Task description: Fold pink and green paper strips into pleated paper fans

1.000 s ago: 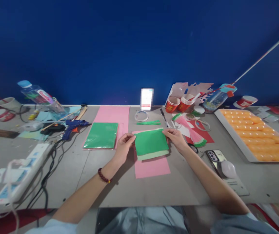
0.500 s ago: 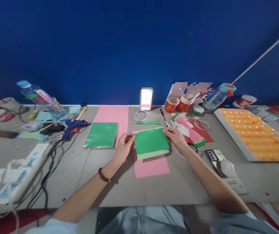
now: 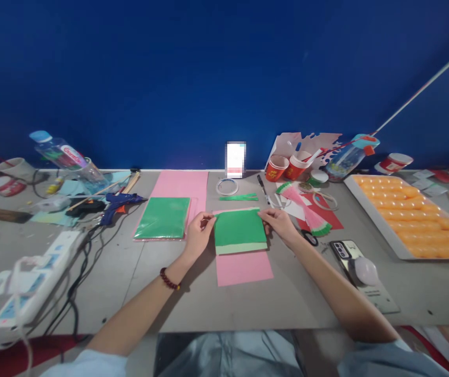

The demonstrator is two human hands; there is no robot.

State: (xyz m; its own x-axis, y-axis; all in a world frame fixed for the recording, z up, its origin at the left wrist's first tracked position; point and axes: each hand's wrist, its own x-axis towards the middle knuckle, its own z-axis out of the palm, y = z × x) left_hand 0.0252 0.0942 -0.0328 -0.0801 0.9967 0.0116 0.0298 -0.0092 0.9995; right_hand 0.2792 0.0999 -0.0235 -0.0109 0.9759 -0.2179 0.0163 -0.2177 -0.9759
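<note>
My left hand (image 3: 201, 230) pinches the upper left corner of a green paper sheet (image 3: 240, 228), and my right hand (image 3: 280, 224) grips its upper right side. A pale green strip (image 3: 242, 247) shows along the sheet's lower edge. Beneath it on the table lies a pink paper sheet (image 3: 244, 268), its upper part mostly covered. Left of my left hand rests a pack of green paper (image 3: 164, 218) in clear wrapping. Narrow green paper strips (image 3: 238, 197) and a white ring-shaped roll (image 3: 227, 186) lie beyond the held sheet.
A blue glue gun (image 3: 118, 205) and a power strip (image 3: 38, 283) with cables sit left. On the right are red paper cups (image 3: 277, 168), a pink-and-green paper fan (image 3: 305, 208), a phone (image 3: 342, 251) and a tray of orange balls (image 3: 408, 214). A blue wall (image 3: 224, 78) stands behind.
The green sheet has shifted slightly left and turned so that its edges run more level, nearly in line with the pink sheet. Both hands moved a little with it.
</note>
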